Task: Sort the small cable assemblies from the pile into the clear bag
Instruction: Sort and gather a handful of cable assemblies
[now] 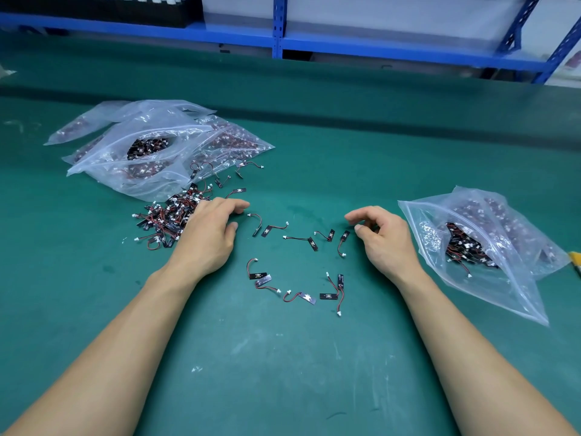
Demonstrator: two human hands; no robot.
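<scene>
A pile of small cable assemblies (166, 220), black tabs with red wires and white plugs, lies on the green mat left of centre. My left hand (209, 231) rests palm down at the pile's right edge, fingers relaxed, holding nothing. Several loose assemblies (301, 240) are spread between my hands, and more loose assemblies (298, 291) lie nearer me. My right hand (382, 237) hovers with loosely curled fingers beside one assembly (342, 242), holding nothing I can see. The open clear bag (490, 247) on the right holds several assemblies.
A heap of clear zip bags (157, 146) filled with assemblies lies at the back left. A blue metal rack (278, 26) runs along the far side. A yellow object (575, 259) pokes in at the right edge. The green mat (283, 357) covers the table.
</scene>
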